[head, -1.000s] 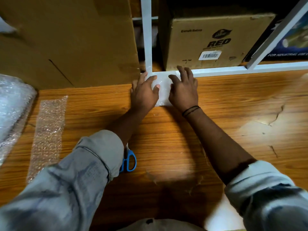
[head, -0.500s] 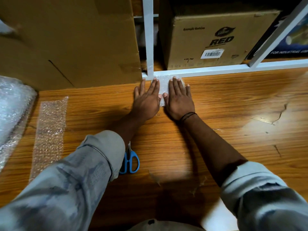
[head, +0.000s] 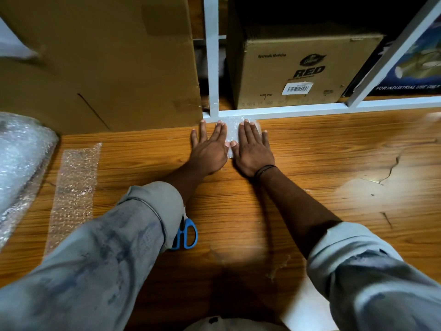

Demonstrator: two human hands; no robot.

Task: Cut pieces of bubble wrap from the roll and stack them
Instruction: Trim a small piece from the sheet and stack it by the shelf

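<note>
A person's left hand [head: 208, 149] and right hand [head: 253, 149] lie flat, fingers straight, pressing a small stack of cut bubble wrap pieces [head: 232, 126] at the wooden table's [head: 334, 151] far edge. The bubble wrap roll [head: 21, 149], a strip [head: 76, 185] beside it and blue-handled scissors [head: 187, 232] lie to the left — more cutting likely remains.

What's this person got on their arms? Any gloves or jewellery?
The left sleeve and right sleeve are pale grey-blue cloth with darker smudges, rolled back into thick cuffs. A thin dark cord band circles the right wrist. No gloves or rings show.
</note>
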